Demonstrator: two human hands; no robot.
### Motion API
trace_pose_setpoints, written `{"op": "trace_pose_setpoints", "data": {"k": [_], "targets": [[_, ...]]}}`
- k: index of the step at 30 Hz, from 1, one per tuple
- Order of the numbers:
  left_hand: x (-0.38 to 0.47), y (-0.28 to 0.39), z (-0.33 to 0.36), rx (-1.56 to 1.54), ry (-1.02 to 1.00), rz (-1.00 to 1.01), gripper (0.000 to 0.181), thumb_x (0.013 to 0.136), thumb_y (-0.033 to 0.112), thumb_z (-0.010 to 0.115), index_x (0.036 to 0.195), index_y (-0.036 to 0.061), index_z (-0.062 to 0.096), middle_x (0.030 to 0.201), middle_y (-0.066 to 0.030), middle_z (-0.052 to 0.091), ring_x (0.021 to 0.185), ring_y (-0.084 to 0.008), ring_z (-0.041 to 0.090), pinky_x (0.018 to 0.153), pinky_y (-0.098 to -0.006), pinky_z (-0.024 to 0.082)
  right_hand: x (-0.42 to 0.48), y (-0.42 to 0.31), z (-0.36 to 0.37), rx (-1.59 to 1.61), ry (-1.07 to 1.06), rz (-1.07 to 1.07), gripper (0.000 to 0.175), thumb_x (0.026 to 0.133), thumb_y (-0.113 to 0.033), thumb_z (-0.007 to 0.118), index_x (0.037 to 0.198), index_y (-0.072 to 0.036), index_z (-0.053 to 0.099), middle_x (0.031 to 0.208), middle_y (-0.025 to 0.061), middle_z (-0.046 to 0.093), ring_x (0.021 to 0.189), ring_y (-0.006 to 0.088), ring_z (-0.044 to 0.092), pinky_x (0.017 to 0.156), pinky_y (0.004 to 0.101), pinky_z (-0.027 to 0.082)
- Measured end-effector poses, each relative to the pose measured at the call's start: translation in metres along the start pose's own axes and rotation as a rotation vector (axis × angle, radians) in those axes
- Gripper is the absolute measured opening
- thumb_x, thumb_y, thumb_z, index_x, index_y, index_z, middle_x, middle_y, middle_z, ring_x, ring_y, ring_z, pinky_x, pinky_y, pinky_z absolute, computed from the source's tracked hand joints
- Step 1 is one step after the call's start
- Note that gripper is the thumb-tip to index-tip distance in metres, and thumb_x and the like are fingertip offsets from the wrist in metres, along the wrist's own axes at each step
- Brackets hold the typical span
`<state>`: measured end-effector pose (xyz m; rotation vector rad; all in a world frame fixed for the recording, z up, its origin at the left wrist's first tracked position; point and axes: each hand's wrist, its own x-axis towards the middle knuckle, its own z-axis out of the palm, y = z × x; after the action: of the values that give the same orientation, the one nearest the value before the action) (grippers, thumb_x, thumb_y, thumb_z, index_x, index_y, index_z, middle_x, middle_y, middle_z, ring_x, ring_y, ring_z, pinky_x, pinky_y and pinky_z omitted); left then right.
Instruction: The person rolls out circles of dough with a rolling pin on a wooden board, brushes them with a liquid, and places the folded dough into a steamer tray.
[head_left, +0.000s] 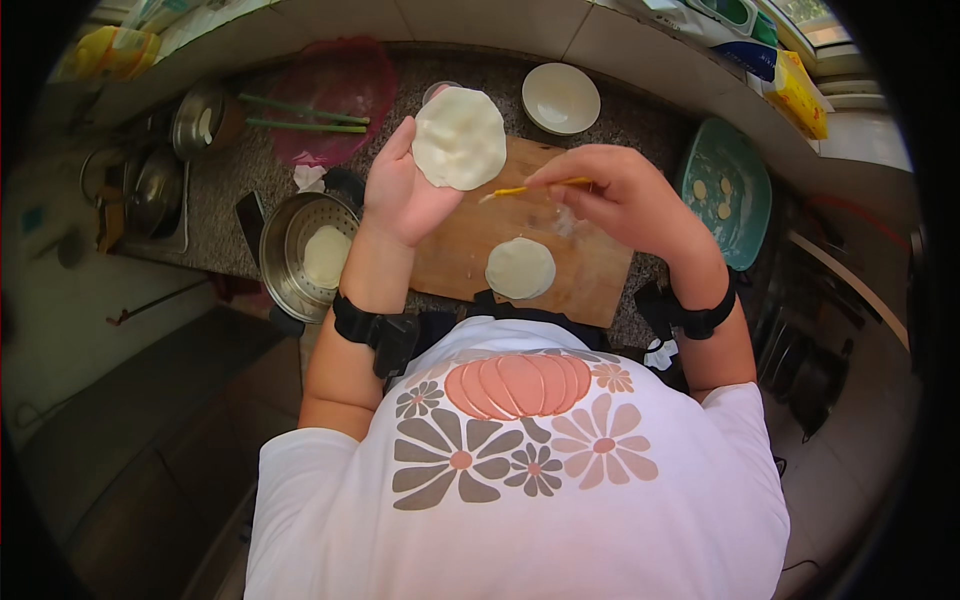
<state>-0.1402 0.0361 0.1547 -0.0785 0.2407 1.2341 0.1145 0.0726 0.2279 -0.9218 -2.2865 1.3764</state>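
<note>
On the raised palm of my left hand (403, 184) lies a flat round of pale dough (459, 139), its surface slightly bumpy. My right hand (615, 184) pinches a thin yellow-handled brush (517, 190), its pale tip pointing left, just to the right of and below that round. Under both hands is a wooden board (450, 262). Another dough round (520, 268), or a thin stack of them, rests near the board's front edge. Left of my left forearm, one more dough round (327, 256) sits in a perforated metal steamer pan (281, 251), partly hidden by the arm.
Behind the board stands a white bowl (561, 97). A teal basin (731, 165) at the right holds three small dough pieces (724, 211). Green stalks (307, 127) lie across a pink translucent basin (330, 82) at the back left. Metal pots (199, 124) stand farther left.
</note>
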Motion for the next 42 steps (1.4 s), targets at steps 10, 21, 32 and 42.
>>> {"op": "trace_pose_setpoints", "data": {"k": [10,21,32,42], "targets": [[0.008,-0.001,-0.011,-0.025,0.149,-0.052,0.049,0.108,0.031,0.03,0.15,0.009,0.042,0.155,-0.0102,0.042,0.143,-0.0303,0.039,0.121,-0.0471,0.027,0.05,0.184,0.025,-0.736,0.523,0.321,0.026,0.092,-0.017,0.057,0.112,-0.018,0.073,0.107,0.0062,0.072,0.087,0.0314,0.07,0.072,0.0423,0.057],[0.017,0.0,-0.018,-0.063,0.108,-0.073,0.048,0.108,0.032,0.03,0.148,0.009,0.043,0.155,-0.0107,0.043,0.143,-0.0301,0.039,0.121,-0.0475,0.028,0.061,0.194,0.031,-0.508,0.372,0.345,0.027,0.095,-0.024,0.061,0.119,-0.02,0.072,0.106,0.0082,0.073,0.093,0.0344,0.07,0.078,0.0424,0.056],[0.014,0.003,-0.016,-0.164,-0.018,-0.155,0.055,0.107,0.036,0.033,0.149,0.0011,0.038,0.156,-0.0153,0.04,0.144,-0.033,0.037,0.123,-0.0477,0.024,0.028,0.114,-0.036,1.117,0.364,0.427,0.03,0.101,-0.024,0.058,0.122,-0.006,0.071,0.099,0.0035,0.072,0.054,0.0006,0.033,0.046,0.0186,0.025],[-0.002,-0.01,0.016,-0.122,-0.156,-0.177,0.054,0.108,0.035,0.033,0.15,0.0008,0.037,0.156,-0.0166,0.039,0.145,-0.0327,0.036,0.123,-0.0479,0.022,-0.003,-0.016,0.0,-0.67,0.399,-0.368,0.036,0.081,-0.004,0.07,0.115,-0.015,0.071,0.108,0.0001,0.073,0.08,0.022,0.068,0.066,0.0321,0.055]]}}
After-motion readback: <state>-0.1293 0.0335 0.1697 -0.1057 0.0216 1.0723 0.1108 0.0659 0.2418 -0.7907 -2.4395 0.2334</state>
